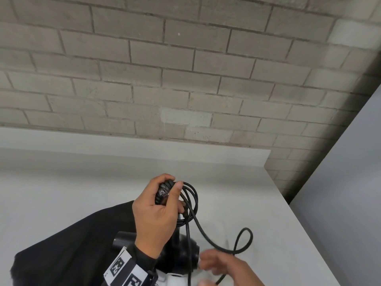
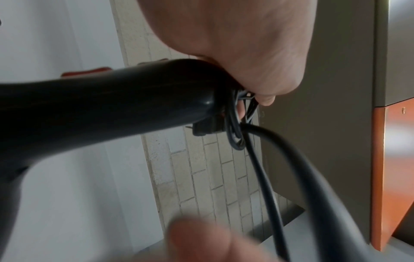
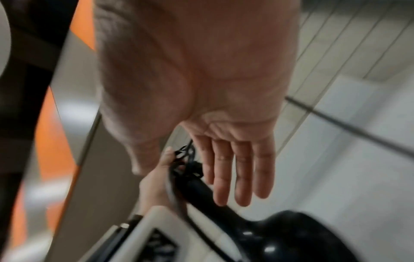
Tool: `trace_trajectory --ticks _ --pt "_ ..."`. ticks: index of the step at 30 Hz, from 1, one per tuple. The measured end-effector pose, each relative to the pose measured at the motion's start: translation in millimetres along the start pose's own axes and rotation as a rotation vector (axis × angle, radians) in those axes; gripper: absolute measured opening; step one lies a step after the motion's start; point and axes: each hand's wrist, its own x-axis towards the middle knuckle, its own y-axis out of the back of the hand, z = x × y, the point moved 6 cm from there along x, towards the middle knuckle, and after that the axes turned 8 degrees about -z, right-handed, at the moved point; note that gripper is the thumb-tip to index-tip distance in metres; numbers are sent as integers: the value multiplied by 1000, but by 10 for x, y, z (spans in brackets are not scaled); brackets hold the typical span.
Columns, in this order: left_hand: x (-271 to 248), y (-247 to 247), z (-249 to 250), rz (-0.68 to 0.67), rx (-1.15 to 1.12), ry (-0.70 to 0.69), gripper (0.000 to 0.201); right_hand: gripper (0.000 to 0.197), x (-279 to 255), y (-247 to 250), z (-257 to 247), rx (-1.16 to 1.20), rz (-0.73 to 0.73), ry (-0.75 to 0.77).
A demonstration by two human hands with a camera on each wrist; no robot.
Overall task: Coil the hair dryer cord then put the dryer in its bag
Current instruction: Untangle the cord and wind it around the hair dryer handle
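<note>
Pale brick wall (image 1: 165, 58) is filling the background, with a white worktop (image 1: 72, 182) running up to it and ending at a right edge beside a grey panel. A left hand (image 1: 156, 211) is gripping the end of a black hair dryer (image 2: 100, 102) handle, fingers and thumb curling round it along with several loops of the black cord (image 1: 190, 200). It is holding the dryer above the worktop near the front edge, handle up and barrel hanging down. From the loops, one strand of cord is trailing down toward the right hand (image 1: 224, 267), making a small loop over the worktop on the way. That right hand, blurred at the front edge, is showing straight, spread fingers (image 3: 241, 170) in its wrist view. A black bag (image 1: 68, 244) is lying on the worktop toward the front left, partly behind the left wrist.
</note>
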Motion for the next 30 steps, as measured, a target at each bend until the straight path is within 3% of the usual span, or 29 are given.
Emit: trace_trajectory --ticks 2,6,13,18,21,23,24,26,30 --pt "-5 9 1 6 16 -11 13 40 82 -186 -298 73 -29 81" --pt "-7 47 -16 19 35 -32 21 12 98 -254 -658 121 -41 261" --pt "48 197 -73 69 143 -62 12 32 -144 -40 -720 30 135 363" --pt "57 202 -130 77 124 -44 16 49 -340 223 -392 -143 254 241" --pt "45 187 -136 71 102 -34 17 57 -324 357 -54 -502 369 87" --pt "45 182 -153 65 92 -29 18 47 -267 439 187 -716 436 68" --pt "50 180 -161 63 93 -28 18 40 -252 504 294 -756 492 101" --pt "49 179 -172 64 97 -25 18 33 -274 551 275 -721 679 312" --pt "34 177 -149 70 105 -28 19 29 -429 379 -164 -417 1054 628"
